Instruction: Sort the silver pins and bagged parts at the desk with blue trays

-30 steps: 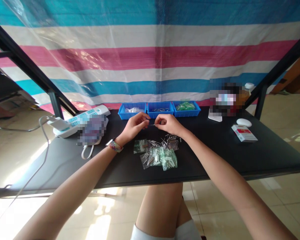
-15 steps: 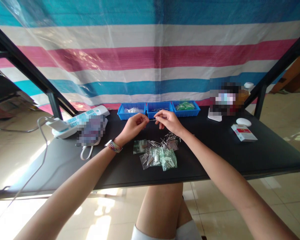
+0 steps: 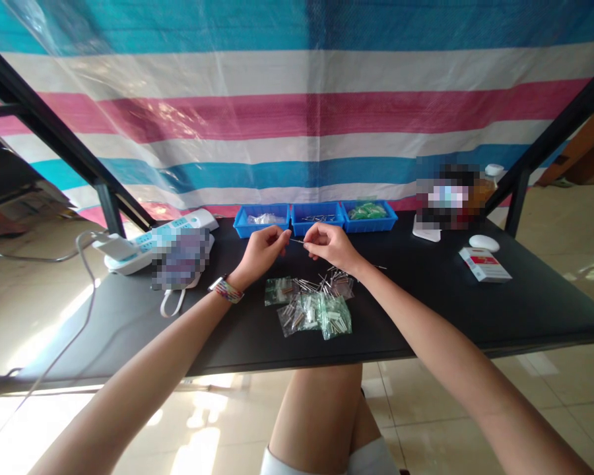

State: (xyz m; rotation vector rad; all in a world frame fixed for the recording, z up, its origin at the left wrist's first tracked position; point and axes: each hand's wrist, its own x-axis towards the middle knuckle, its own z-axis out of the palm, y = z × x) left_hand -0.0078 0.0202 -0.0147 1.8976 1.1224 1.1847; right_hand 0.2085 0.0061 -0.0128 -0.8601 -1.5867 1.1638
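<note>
My left hand [image 3: 266,249] is closed in a pinch, just in front of the blue bins. Opposite it, my right hand [image 3: 330,244] grips a thin metal rod [image 3: 297,241] between thumb and fingers. The rod points left and its free end comes close to my left fingertips; whatever those fingers pinch is too small to make out. Below my hands lies a pile of loose metal rods [image 3: 307,285]. Small clear and greenish plastic bags [image 3: 335,318] with rod-like parts inside lie nearer the table's front edge.
Three blue bins stand in a row: one with clear bags [image 3: 237,227], one with metal rods [image 3: 297,229], one with green bags [image 3: 391,223]. A power strip [image 3: 198,221] is at left. A small box [image 3: 485,265] and a white oval object [image 3: 484,243] lie at right.
My fingertips have drawn slightly apart and a little lower. The middle bin and its rods show more fully, and the right fingers are curled in closer.
</note>
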